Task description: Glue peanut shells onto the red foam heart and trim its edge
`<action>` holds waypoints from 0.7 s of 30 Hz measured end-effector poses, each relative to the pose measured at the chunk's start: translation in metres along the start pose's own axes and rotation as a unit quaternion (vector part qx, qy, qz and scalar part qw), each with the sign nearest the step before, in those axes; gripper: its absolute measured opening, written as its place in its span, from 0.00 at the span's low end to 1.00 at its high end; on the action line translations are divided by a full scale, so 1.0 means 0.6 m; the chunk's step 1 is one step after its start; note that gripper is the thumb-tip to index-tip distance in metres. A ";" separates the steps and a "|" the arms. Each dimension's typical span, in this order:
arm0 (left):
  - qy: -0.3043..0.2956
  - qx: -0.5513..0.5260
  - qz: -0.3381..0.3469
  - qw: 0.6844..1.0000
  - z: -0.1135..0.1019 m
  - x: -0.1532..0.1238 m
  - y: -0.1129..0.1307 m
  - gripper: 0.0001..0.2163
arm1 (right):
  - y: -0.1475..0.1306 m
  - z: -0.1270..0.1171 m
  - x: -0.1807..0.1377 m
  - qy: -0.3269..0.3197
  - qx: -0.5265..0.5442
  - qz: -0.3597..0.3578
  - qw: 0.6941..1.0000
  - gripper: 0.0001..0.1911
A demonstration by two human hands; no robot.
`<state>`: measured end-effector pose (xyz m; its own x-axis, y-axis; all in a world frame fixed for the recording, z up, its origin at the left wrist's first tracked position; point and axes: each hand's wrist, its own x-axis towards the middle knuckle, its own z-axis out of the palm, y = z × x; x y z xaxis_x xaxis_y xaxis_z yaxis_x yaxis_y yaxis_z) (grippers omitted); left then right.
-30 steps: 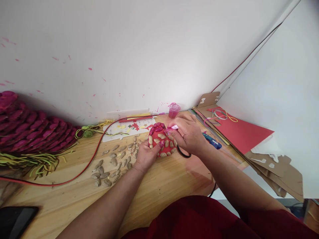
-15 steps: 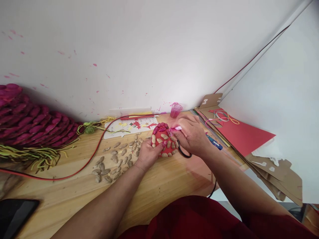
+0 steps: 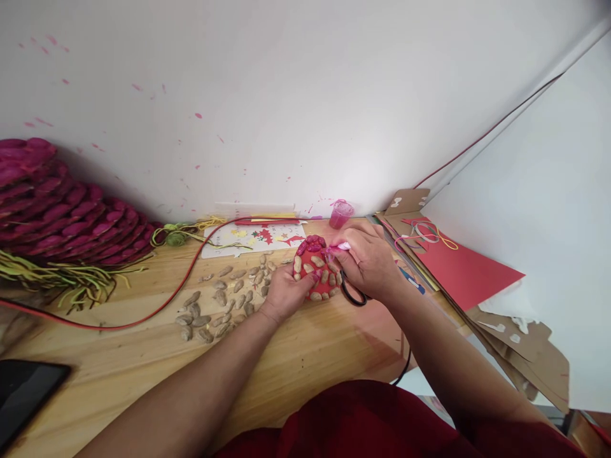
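My left hand (image 3: 289, 287) grips the lower left of a round red disc (image 3: 309, 259), its thumb lying across the front. Peanuts in their shells are stuck on the disc; those at the top are coated in wet-looking magenta, the others are bare tan. In my right hand (image 3: 370, 261), fingers closed, is a small paintbrush (image 3: 342, 246) with a white, pink-stained handle, angled at the disc's upper right edge. Its bristles are hard to make out. A black loop (image 3: 354, 294), like a scissor handle, shows below that hand. Loose peanuts (image 3: 220, 298) lie left of the disc.
A magenta paint cup (image 3: 340, 214) stands by the wall. At left are a stack of magenta peanut-covered discs (image 3: 71, 210), a red cable (image 3: 176, 294) and a dark tablet (image 3: 31, 397). Red card (image 3: 465, 267), cardboard (image 3: 529, 346) and a blue cutter (image 3: 411, 280) lie at right.
The camera view has shifted slightly. Both hands keep their hold on the disc and the paintbrush, with the brush still at the disc's upper right edge.
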<state>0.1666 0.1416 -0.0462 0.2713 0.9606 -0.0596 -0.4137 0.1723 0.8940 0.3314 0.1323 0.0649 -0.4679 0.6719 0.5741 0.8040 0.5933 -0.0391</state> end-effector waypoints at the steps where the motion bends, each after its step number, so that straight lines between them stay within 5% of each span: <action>1: -0.004 0.004 0.001 1.000 -0.001 0.001 -0.002 0.19 | 0.001 -0.001 0.000 -0.003 -0.002 -0.001 1.000 0.07; 21: -0.004 0.087 0.004 0.996 -0.003 -0.004 0.007 0.17 | -0.004 -0.005 -0.010 -0.017 -0.004 -0.016 1.000 0.07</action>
<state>0.1628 0.1403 -0.0433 0.2765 0.9597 -0.0493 -0.2599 0.1241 0.9576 0.3331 0.1256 0.0640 -0.5056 0.6676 0.5465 0.7915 0.6110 -0.0142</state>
